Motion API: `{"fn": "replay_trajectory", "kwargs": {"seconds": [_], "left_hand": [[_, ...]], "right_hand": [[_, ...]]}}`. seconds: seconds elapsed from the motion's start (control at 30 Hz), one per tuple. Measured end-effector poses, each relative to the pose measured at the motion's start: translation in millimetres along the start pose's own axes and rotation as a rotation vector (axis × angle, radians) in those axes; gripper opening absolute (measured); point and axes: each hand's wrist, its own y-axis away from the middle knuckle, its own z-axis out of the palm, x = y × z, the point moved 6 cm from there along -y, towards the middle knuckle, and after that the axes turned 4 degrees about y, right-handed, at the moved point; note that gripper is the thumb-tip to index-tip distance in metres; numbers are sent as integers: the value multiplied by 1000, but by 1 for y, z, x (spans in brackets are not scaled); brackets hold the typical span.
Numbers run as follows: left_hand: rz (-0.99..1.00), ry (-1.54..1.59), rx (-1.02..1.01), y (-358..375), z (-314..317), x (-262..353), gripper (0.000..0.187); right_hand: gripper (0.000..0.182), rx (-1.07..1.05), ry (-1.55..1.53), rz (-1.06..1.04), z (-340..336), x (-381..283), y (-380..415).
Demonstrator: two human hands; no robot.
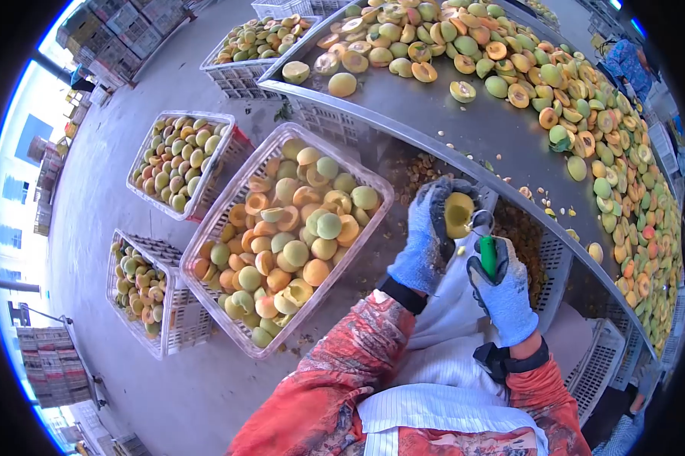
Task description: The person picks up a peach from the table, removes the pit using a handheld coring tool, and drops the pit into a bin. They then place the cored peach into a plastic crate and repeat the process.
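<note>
My left hand (430, 232), in a blue glove with a dark palm, is closed around a halved peach (458, 215), its hollowed yellow cut face turned toward the right. In my right hand (506, 292), gloved the same way, is a pitting tool (488, 258) with a green handle and a metal loop at its top. The loop is right at the peach half's edge. A small yellowish bit (461, 250) shows just below the fruit. Under both hands lies a pale striped apron (433, 410).
A metal table (464, 137) heaped with halved peaches (631, 251) slopes across the right. Left of my hands stands a large crate (382, 182) of peach halves, with more filled crates (232, 121) behind it. A crate (556, 270) of brown pits sits below the table edge.
</note>
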Motion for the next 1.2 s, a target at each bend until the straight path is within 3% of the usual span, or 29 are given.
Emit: {"fn": "replay_trajectory", "kwargs": {"seconds": [0.03,0.07,0.1,0.13,0.17,0.2,0.23,0.27,0.3,0.33,0.4,0.43,0.47,0.5,0.53,0.57,0.6,0.73,0.83,0.87,0.9,1.0,1.03,1.1,1.2], "left_hand": [[28,-28,29,-6,-21,14,14],[301,-329,80,-19,-52,21,12],[-209,261,234,-37,-98,-8,12],[-92,-38,338,-49,-136,-2,16],[-14,-497,348,-64,-170,-1,27],[87,-754,240,-75,-201,-16,33],[-13,-1226,111,-75,-217,-20,37],[-434,-1299,46,-71,-235,-37,44],[-285,-1472,-72,-62,-257,-59,54],[-315,-1552,-102,-53,-241,-45,62],[-230,-1544,-101,-52,-240,-45,61],[-296,-1499,-1,-62,-253,-49,43],[-280,-1458,74,-70,-234,-32,33],[-163,-1173,155,-83,-232,-32,29],[61,-988,153,-97,-209,-24,28],[90,-729,103,-106,-153,-12,30],[106,-483,74,-105,-99,8,32],[-37,-201,-425,-58,143,-4,35],[1,-567,-851,-15,269,-75,33],[77,-696,-947,4,312,-78,33],[319,-771,-1029,21,346,-92,37],[582,-1042,-1452,66,404,-151,45],[586,-1043,-1473,66,413,-161,45],[368,-1168,-1644,56,412,-183,42],[463,-1342,-1420,25,392,-171,45]], "right_hand": [[29,-5,-86,73,-8,-1,-1],[28,-4,-173,146,-15,6,-2],[26,55,-220,75,-22,35,-4],[25,104,-187,79,-34,43,-3],[25,113,-248,224,-45,41,1],[25,125,-308,368,-54,41,6],[25,135,-309,380,-59,50,8],[25,147,-312,392,-67,65,14],[25,162,-317,404,-71,77,18],[25,180,-323,414,-73,84,20],[25,163,-443,414,-80,98,31],[25,147,-469,530,-83,90,36],[29,109,-460,436,-87,104,41],[37,77,-188,289,-94,108,43],[43,71,-174,316,-96,117,51],[45,135,-56,249,-102,122,56],[50,169,-8,240,-104,131,61],[48,294,-29,285,-126,157,85],[45,350,-8,352,-147,177,103],[43,357,-21,389,-153,185,110],[43,407,-38,337,-161,189,117],[43,438,-129,410,-173,206,139],[45,432,-118,426,-176,211,145],[45,432,-137,411,-180,221,153],[45,449,-212,389,-181,227,156]]}}
